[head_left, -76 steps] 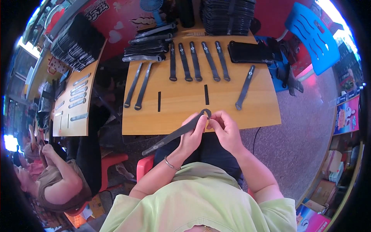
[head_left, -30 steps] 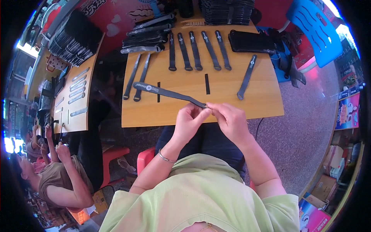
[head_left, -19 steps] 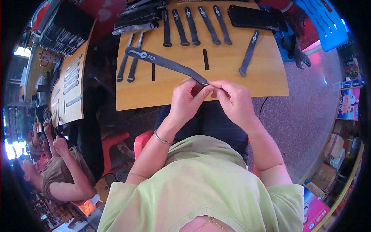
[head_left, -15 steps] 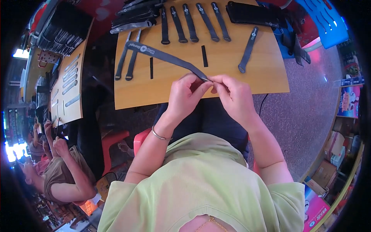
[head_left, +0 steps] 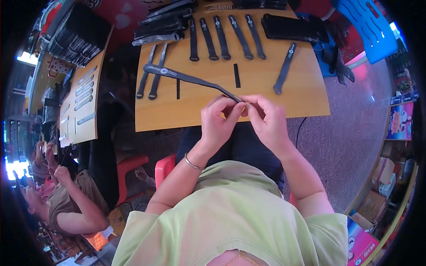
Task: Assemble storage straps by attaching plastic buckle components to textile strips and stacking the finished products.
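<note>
Over the tabletop's point(head_left: 186, 113) near edge, the head view shows the left hand point(head_left: 220, 119) pinching the held strap point(head_left: 191, 79) near one end, thumb against fingers. The right hand point(head_left: 270, 119) meets it there, thumb and fingertips closed narrowly on the same end. From the hands, the held strap slants toward the left edge, across two straps point(head_left: 155, 85). Five straps point(head_left: 222, 39) line up toward the far edge; a lone strap point(head_left: 285, 68) lies near the right edge, a pouch point(head_left: 293, 27) at the far right corner.
</note>
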### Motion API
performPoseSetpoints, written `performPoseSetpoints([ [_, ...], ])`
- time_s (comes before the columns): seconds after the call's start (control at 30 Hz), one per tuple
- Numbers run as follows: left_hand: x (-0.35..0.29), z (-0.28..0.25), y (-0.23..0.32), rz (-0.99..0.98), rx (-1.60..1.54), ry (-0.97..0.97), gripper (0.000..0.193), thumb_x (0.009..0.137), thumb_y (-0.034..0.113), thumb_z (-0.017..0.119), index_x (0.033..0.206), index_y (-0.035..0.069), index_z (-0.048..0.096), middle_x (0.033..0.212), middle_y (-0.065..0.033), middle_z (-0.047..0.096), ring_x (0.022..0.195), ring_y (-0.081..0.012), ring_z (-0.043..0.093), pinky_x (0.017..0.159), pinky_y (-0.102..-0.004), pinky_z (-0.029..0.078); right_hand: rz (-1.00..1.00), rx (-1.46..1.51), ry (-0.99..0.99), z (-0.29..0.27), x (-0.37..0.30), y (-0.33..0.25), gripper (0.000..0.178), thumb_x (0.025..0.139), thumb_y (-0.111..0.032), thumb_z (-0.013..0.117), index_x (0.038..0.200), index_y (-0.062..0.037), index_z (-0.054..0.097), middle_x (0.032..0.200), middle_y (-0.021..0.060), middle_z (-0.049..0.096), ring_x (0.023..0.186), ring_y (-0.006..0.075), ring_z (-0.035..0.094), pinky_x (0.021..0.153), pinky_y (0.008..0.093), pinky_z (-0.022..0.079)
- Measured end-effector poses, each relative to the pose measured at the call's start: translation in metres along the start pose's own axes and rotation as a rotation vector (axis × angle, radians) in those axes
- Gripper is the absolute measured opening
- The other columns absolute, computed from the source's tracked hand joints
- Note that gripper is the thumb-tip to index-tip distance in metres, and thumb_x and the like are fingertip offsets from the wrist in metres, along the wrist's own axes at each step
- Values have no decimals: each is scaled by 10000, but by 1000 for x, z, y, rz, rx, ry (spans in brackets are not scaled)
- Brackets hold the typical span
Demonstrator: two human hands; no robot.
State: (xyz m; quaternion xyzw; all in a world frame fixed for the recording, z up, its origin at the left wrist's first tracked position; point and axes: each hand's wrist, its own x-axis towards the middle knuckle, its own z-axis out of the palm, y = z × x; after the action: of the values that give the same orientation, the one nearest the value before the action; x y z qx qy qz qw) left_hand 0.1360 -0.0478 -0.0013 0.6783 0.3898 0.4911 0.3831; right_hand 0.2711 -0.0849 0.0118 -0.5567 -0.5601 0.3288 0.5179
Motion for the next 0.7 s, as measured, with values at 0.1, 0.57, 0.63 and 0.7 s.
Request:
performPoseSetpoints([
  [0.1,-1,-4,-4,10,-19,-21,76,807,32,684,765,-11,637,673,-54,605,559,-98,544,503,-229,425,-54,21,2,0,-3,1,150,872,-4,564,1009,-12,623,767,136,670,696,181,685,578,269,500],
  [0.57,-3,-13,-11,19,46,-153,163,765,25,693,677,6,558,609,-25,509,514,-91,464,466,-242,352,32,-220,-210,-19,2,-8,122,894,-89,562,979,-24,621,734,130,654,639,236,659,555,339,474],
  [0.63,-1,-17,-9,-71,-10,-244,165,765,24,684,671,5,550,605,-27,503,515,-89,456,470,-244,350,156,-108,-239,-19,3,-5,122,894,-77,558,981,-24,624,720,119,658,645,221,664,557,317,474],
  [0.7,2,-19,-6,-70,-20,-258,167,765,26,683,667,16,548,594,-3,492,518,-72,432,470,-237,331,143,-60,-207,-18,2,-3,120,892,-72,558,979,-23,625,714,115,659,647,214,665,559,309,474],
])
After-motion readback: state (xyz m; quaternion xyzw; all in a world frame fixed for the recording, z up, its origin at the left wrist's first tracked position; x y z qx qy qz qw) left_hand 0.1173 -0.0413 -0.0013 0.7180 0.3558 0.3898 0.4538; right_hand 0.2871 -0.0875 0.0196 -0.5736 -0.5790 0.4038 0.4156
